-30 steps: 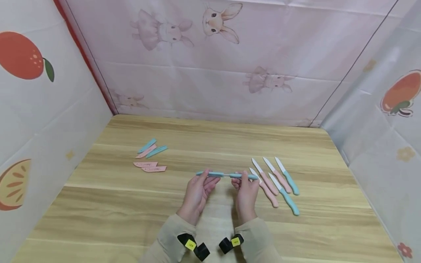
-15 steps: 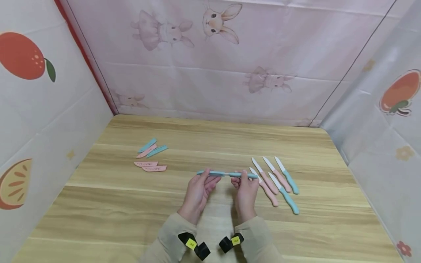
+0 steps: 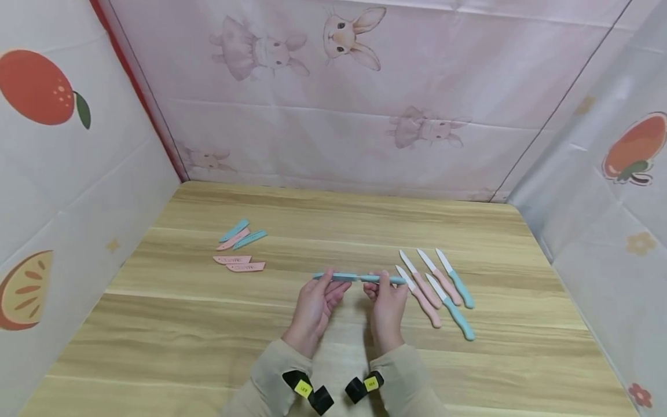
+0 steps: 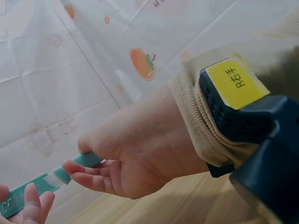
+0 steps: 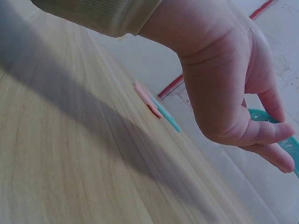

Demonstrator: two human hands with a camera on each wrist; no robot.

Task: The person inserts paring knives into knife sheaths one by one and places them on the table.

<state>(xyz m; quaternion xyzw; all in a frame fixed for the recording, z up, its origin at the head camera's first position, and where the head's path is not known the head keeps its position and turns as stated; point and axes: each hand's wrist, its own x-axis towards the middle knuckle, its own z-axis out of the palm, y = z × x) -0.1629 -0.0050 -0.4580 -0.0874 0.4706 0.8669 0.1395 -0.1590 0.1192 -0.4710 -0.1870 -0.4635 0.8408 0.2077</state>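
Observation:
In the head view my left hand (image 3: 311,307) pinches a turquoise blade sheath (image 3: 345,277) between thumb and fingers. My right hand (image 3: 388,310) grips the turquoise handle of a paring knife (image 3: 371,279), its blade pointing left into the sheath. The two are in line above the table, with a narrow gap between handle and sheath. In the left wrist view a short strip of bare blade shows between the knife handle (image 4: 86,159) and the lettered sheath (image 4: 39,187). The right wrist view shows my left hand (image 5: 224,88) holding the sheath, partly cut off by the frame edge.
Several bare-bladed pink and turquoise paring knives (image 3: 453,315) lie fanned out on the wooden table (image 3: 156,347), right of my hands. Several loose pink and turquoise sheaths (image 3: 246,267) lie at the left. Printed cloth walls (image 3: 312,145) enclose the back and sides.
My right hand has moved slightly left with the knife, so less bare blade shows between handle and sheath. My left hand stays nearly still, holding the sheath.

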